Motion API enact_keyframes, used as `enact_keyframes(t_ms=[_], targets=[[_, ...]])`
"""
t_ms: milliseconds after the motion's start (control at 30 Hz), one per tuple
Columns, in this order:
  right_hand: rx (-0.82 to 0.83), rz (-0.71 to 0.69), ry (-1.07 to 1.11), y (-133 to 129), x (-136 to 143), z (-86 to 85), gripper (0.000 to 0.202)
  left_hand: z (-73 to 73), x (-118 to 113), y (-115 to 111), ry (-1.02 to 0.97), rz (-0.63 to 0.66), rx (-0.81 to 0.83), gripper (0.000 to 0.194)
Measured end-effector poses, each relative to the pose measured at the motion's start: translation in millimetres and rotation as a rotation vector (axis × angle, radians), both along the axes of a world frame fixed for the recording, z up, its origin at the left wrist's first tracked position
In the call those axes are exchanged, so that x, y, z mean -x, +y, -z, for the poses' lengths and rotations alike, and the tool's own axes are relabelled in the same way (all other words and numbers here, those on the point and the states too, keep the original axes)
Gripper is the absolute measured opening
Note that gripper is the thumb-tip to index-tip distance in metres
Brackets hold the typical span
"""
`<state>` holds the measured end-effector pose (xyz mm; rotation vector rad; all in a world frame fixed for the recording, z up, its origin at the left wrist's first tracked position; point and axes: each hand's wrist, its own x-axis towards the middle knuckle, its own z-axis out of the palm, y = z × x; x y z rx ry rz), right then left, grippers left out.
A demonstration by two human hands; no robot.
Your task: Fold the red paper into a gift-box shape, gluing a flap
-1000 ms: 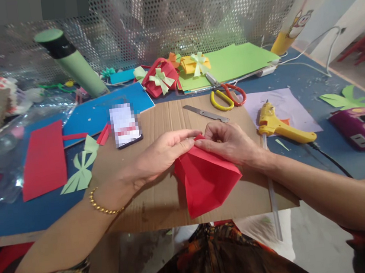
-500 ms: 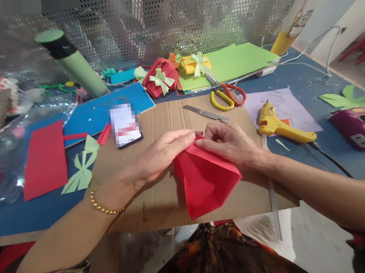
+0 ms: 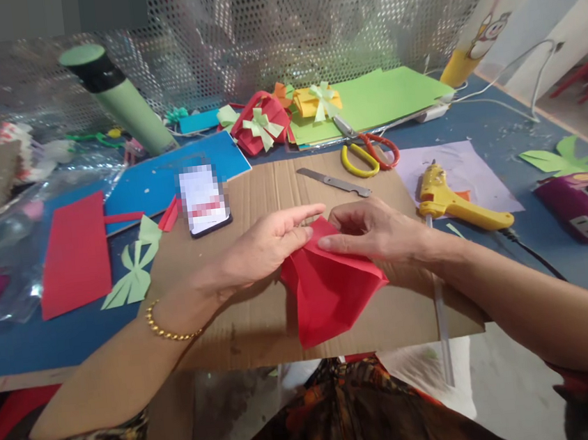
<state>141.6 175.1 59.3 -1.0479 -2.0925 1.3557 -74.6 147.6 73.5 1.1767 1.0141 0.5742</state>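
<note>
A folded red paper piece [image 3: 333, 293] hangs between my hands above the brown cardboard [image 3: 249, 196], its wide end toward my body. My left hand [image 3: 270, 247] pinches the upper left edge of the paper between thumb and fingers, with the index finger stretched out. On the right side, my right hand [image 3: 371, 229] grips the top of the same paper, thumb on its front and fingers curled behind. The fingertips behind the paper are partly hidden.
Beyond my hands lie a phone [image 3: 204, 200], a metal blade [image 3: 335, 181] and scissors [image 3: 366, 156]. A yellow glue gun [image 3: 461, 206] rests at right on lilac paper [image 3: 483, 175]. At left are red paper [image 3: 76, 255] and a green paper bow [image 3: 134, 268]; a green bottle [image 3: 121, 101] stands behind.
The fingertips of my hands have moved slightly apart at the top of the red paper, showing more of its upper edge. My left index finger is straighter and lifted.
</note>
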Motion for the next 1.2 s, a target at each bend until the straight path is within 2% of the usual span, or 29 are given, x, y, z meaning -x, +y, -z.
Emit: enact_keyframes(t_ms=[100, 200, 300, 467, 567, 700, 800, 900, 1000, 1200], targets=[[0.08, -0.023, 0.036, 1, -1, 0.0, 0.041, -0.8, 1, -1, 0.12, 0.036, -0.146, 0.053], [0.145, -0.012, 0.075, 0, 0, 1.5, 0.035, -1.1, 1, -1, 0.151, 0.043, -0.226, 0.051], [0.181, 0.004, 0.095, -2, 1, 3.0, 0.033, -0.4, 1, -1, 0.12, 0.036, -0.175, 0.051], [0.199, 0.029, 0.12, -3, 2, 4.8, 0.035, 4.5, 0, -1, -0.074, -0.045, -0.037, 0.044], [0.204, 0.038, 0.123, -3, 2, 5.2, 0.036, 6.5, 0, 0, -0.115, -0.05, -0.027, 0.038], [0.221, 0.044, 0.123, -4, 2, 4.7, 0.036, 3.3, 2, 2, -0.131, 0.016, -0.065, 0.04], [0.262, 0.066, 0.126, -3, 1, 3.7, 0.039, -3.8, 5, 5, -0.041, 0.054, -0.068, 0.039], [0.294, 0.072, 0.149, -2, 1, 3.1, 0.038, -12.3, 7, 6, 0.105, 0.041, -0.027, 0.03], [0.259, 0.095, 0.147, 0, 1, 3.9, 0.036, -17.9, 5, 4, 0.217, 0.033, -0.024, 0.018], [0.171, 0.124, 0.146, 1, 2, 6.4, 0.037, -16.4, -2, 0, 0.383, -0.05, -0.181, 0.012]])
